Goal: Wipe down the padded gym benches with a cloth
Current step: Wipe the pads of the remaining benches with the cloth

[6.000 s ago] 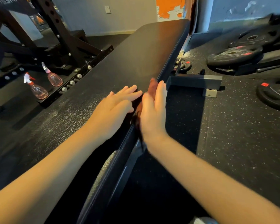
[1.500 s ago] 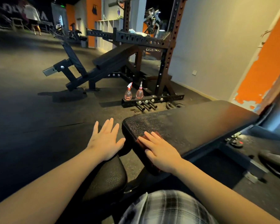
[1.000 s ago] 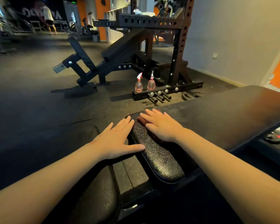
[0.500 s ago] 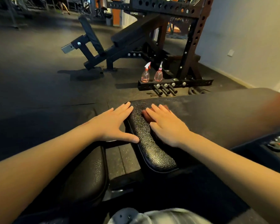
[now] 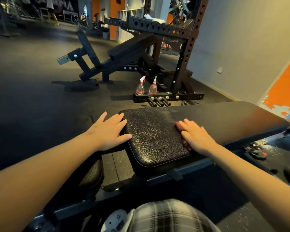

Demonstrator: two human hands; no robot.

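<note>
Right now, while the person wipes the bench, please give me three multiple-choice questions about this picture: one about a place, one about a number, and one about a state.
1. Where do the spray bottles stand?
A. on a windowsill
B. on the rack's base beam
C. in a bucket

2. How many spray bottles are there?
A. two
B. one
C. four

3. How is the right hand?
A. clenched in the air
B. gripping a bottle
C. flat on the cloth on the bench pad

Answers:
1 B: both stand on the beam's end.
2 A: two pink bottles are side by side.
3 C: straight fingers press the reddish cloth onto the pad.
</note>
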